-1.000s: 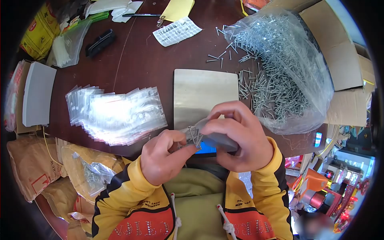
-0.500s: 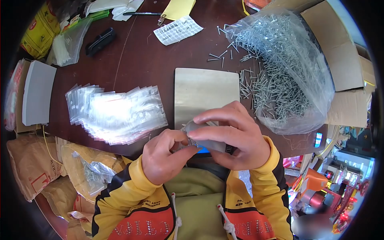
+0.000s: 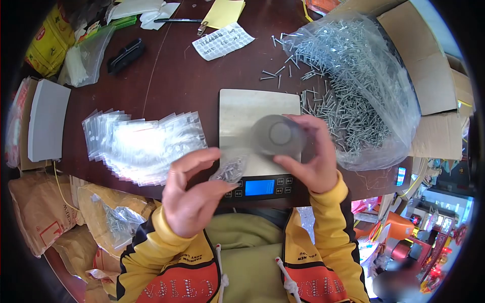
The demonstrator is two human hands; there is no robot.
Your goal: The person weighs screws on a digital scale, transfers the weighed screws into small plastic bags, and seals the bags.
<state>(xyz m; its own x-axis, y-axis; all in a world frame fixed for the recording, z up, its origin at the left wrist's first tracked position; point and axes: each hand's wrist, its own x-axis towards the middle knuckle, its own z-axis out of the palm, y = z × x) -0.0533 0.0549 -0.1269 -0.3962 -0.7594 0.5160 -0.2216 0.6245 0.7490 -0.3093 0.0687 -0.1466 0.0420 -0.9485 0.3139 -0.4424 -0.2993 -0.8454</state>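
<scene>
My left hand (image 3: 189, 194) has a small clear plastic bag of screws (image 3: 231, 169) at its thumb and fingertips, over the front left of the digital scale (image 3: 237, 108). A translucent round cup (image 3: 279, 135), smeared by motion, is gripped by my right hand (image 3: 316, 156) above the scale plate. The cup's bottom faces me, and I cannot make out anything inside it. The scale's blue display (image 3: 259, 187) is lit, its digits too small to read. Left of the scale lies a fanned stack of clear zip bags (image 3: 177, 136).
A large open plastic bag of loose screws (image 3: 358, 91) lies at the right by a cardboard box (image 3: 424, 60), with several screws spilled beside it. Toward the back are a dotted sticker sheet (image 3: 223, 41), a pen (image 3: 177, 20) and a black case (image 3: 126, 54). Brown paper bags (image 3: 40, 207) stand lower left.
My hands have moved apart. The right one has swung the cup up and away over the scale; the left keeps the small bag. The scale's display has come into full view.
</scene>
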